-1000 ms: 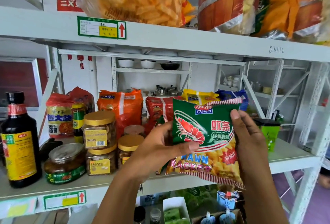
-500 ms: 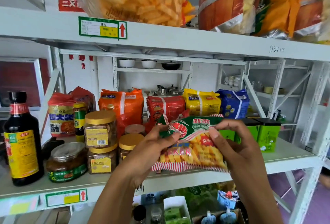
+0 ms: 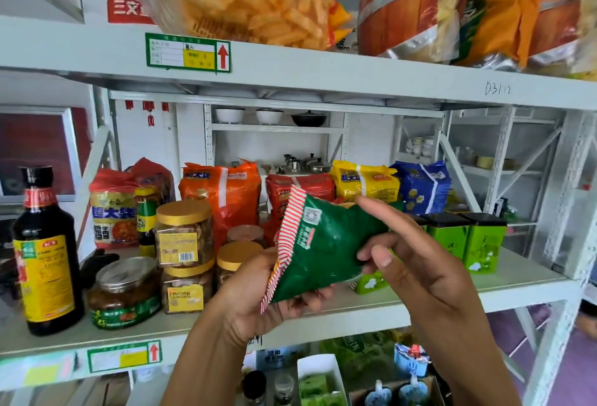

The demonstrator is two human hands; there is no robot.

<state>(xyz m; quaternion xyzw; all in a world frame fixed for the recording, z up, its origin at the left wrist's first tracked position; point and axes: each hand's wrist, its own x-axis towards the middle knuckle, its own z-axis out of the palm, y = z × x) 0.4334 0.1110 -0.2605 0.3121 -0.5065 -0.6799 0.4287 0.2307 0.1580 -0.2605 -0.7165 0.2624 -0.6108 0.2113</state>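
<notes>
I hold a green prawn cracker packet (image 3: 326, 244) with red-and-white striped ends in front of the middle shelf (image 3: 420, 302). Its plain green back faces me and it stands tilted, one striped end up. My left hand (image 3: 258, 295) grips the packet from below, fingers curled under its lower edge. My right hand (image 3: 407, 263) holds the packet's right side, the index finger stretched along the top and the thumb pressed on the back.
The middle shelf carries a dark sauce bottle (image 3: 45, 253), jars with gold lids (image 3: 184, 231), a pickle jar (image 3: 124, 292), noodle packs (image 3: 223, 192) and green tins (image 3: 484, 237). Big snack bags (image 3: 245, 1) fill the upper shelf. Boxes and bottles sit below.
The packet has been turned over: its printed prawn front faced me a second ago, then it lay flat, and now the green back shows. Both hands shifted their hold with it.
</notes>
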